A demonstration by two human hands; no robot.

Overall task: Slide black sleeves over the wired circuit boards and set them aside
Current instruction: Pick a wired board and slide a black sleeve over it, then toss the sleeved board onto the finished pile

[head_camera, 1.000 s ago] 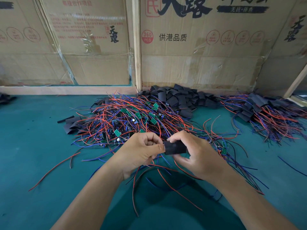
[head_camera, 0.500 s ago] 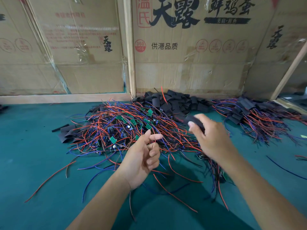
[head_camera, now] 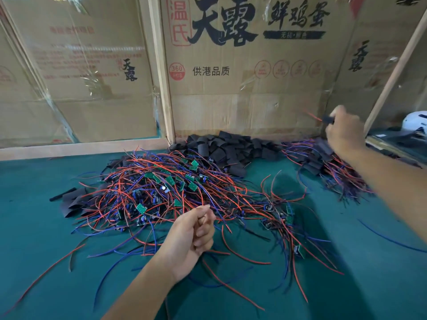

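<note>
One short black sleeved circuit board [head_camera: 328, 119] with a red wire trailing from its left end is pinched in the fingers of the right hand [head_camera: 344, 132], raised above the far-right heap of finished black-sleeved boards with red and blue leads [head_camera: 332, 167]. Its long axis runs roughly left to right, though blur hides finer detail. Best to release it low over that heap, wires lying with the others, clear of the central tangle of bare green boards [head_camera: 171, 188]. Loosely curled, the left hand [head_camera: 194, 234] holds nothing.
</note>
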